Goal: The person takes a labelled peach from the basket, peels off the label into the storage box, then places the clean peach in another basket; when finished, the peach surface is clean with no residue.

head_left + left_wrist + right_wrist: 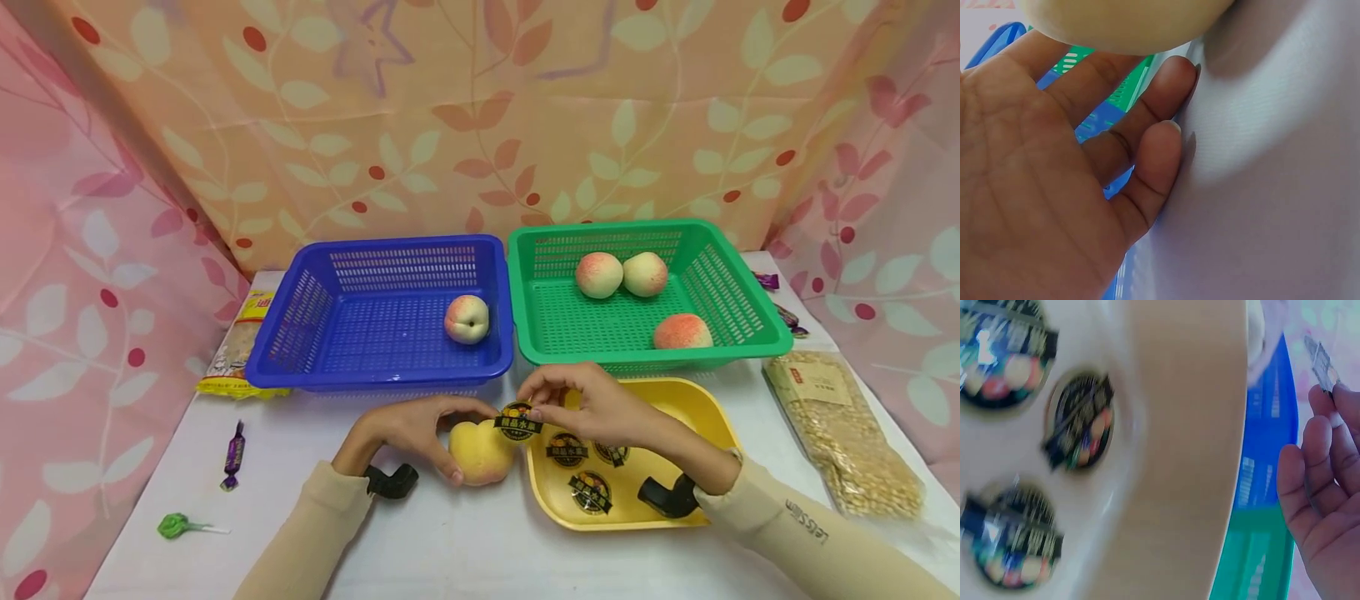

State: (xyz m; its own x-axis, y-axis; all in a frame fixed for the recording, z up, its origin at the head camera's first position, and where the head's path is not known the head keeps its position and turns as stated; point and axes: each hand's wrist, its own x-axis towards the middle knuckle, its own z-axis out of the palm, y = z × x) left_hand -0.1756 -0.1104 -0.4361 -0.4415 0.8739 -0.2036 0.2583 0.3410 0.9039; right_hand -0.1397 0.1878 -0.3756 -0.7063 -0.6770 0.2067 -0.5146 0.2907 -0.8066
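Observation:
My left hand [420,429] holds a yellow peach [476,452] on the white table, thumb at its near side and fingers behind it. In the left wrist view, the peach [1129,25] shows at the top, while the lower fingers rest against the tablecloth. Between thumb and fingertip, my right hand [600,408] pinches a black-and-gold fruit sticker [518,422] that overlaps the peach's right side in the head view. The right wrist view has this sticker [1322,362] seen nearly edge-on. Below the right hand, several similar stickers [590,492] lie in a yellow tray [637,525].
A blue basket [382,379] with one peach [467,320] stands behind the left hand. Beside it, a green basket [555,354] contains three peaches. Purple candy [234,455], a green lollipop [174,525] and a yellow packet [238,350] lie left; a bag of kernels [847,433] lies right.

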